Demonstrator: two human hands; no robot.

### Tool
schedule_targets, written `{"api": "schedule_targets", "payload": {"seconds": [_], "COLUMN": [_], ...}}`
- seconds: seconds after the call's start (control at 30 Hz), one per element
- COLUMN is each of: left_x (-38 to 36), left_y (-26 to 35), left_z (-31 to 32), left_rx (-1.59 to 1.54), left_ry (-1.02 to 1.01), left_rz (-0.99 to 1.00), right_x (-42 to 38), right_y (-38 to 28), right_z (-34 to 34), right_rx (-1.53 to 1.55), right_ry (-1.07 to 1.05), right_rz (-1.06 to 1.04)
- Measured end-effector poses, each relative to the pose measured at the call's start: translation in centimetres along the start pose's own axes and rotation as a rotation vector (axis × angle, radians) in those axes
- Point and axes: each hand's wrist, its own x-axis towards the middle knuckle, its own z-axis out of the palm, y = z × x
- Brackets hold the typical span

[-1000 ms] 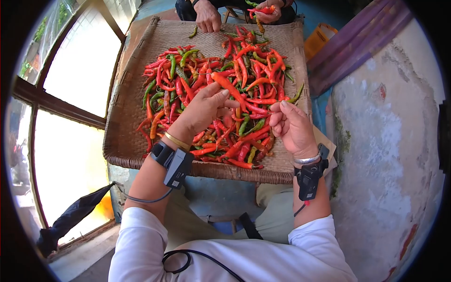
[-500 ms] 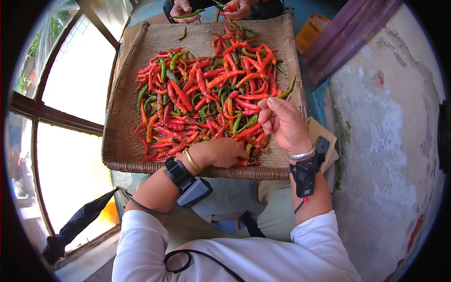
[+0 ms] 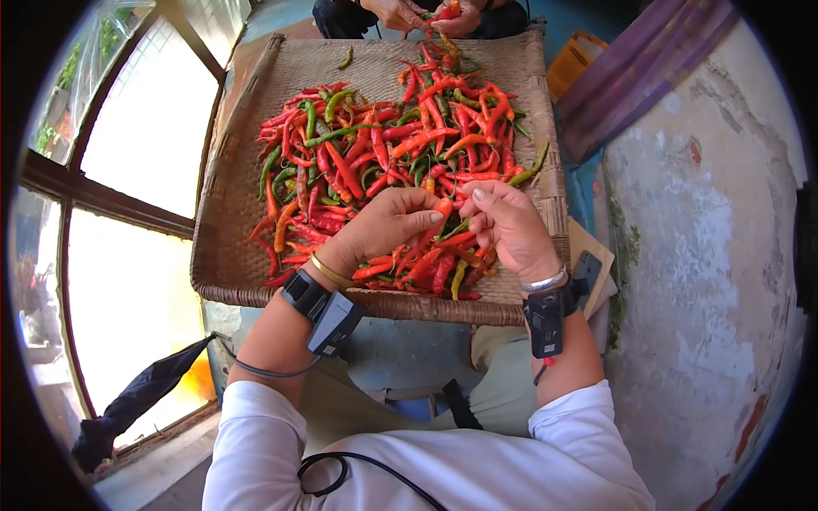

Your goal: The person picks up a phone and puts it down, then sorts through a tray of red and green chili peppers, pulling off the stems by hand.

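Observation:
Over the near half of a woven tray [image 3: 243, 289], my left hand [image 3: 383, 226] pinches a red chili pepper [image 3: 442, 207] between thumb and fingers. Close beside its tip, my right hand [image 3: 514, 223] has thumb and forefinger pressed together and the other fingers curled; I cannot tell what is in that pinch. Beneath both hands spreads a heap of chili peppers [image 3: 345, 175], mostly red, with some green and orange ones. A long green chili pepper [image 3: 341, 134] lies on top of the heap, farther off.
Across the tray, another person's hands [image 3: 426, 15] hold a red and a green pepper. Windows [image 3: 136, 213] stand on the left, a worn wall [image 3: 690, 255] on the right. A phone [image 3: 586, 269] lies at the tray's right side, and a purple curtain [image 3: 639, 72] hangs behind.
My left hand has risen from the tray's near edge with a red chili pepper, up to my right hand. A green chili pepper from the other person's hand now appears on the heap.

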Motion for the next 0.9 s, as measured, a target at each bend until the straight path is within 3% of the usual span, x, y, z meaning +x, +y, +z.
{"api": "schedule_targets", "payload": {"seconds": [0.13,0.33,0.4,0.5,0.73,0.9], "left_x": [-0.1,-0.3,-0.8,-1.3,-2.6,-2.5], "left_y": [0.2,-0.6,-0.2,-0.5,0.4,0.2], "left_z": [0.1,-0.1,-0.4,-0.6,-1.8,-3.7], "left_rx": [-0.129,-0.108,-0.072,-0.092,-0.01,-0.246], "left_ry": [0.058,0.111,-0.022,-0.046,0.031,0.124], "left_rz": [0.034,0.084,-0.027,-0.073,-0.158,-0.205], "right_x": [0.2,1.2,1.3,1.5,1.7,1.7], "right_y": [0.6,1.3,1.0,0.1,-0.2,-0.3], "right_z": [1.7,2.0,2.1,1.5,0.9,1.5], "right_rx": [-0.068,-0.054,-0.06,0.028,0.074,0.147], "right_ry": [-0.095,-0.033,-0.012,0.06,0.101,0.149], "right_rz": [0.028,0.016,0.011,-0.016,-0.028,-0.056]}}
